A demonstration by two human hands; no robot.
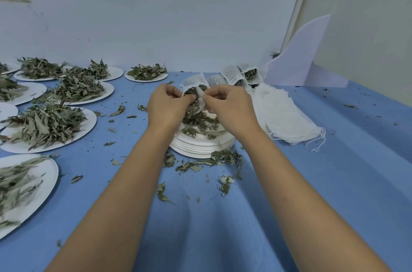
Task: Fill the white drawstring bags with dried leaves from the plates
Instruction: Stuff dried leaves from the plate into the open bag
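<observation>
Bag [193, 82]: I hold it up between my two hands, just above the stack of plates [200, 148].
Left hand [168, 104]: my fingers are curled and, as far as I can tell, pinch the left lip of the mouth together with a tuft of leaves.
Right hand [227, 107]: my thumb and forefinger pinch the right lip and pull it sideways, so the mouth gapes.
Leaves [194, 96]: a dark clump sits in the mouth and trails down toward the loose heap on the top plate.
Long axis: it runs from the mouth at my fingertips up and away from me, leaning left, and the closed end is the far, high end.
Nearer hand: both touch the cloth, but only my left is on the clump, so I judge it does the stuffing while my right keeps the opening wide.
Next move: I judge it to be a push up and away, along that axis.
Risk: the mouth faces down toward me, so anything loose may drop onto the table [223, 216], where scraps already lie.
Supply: full plates [49, 124] stand well off to my left.
Other bags: empty bags [285, 115] lie flat just right of the stack, with filled bags [244, 75] behind them.
</observation>
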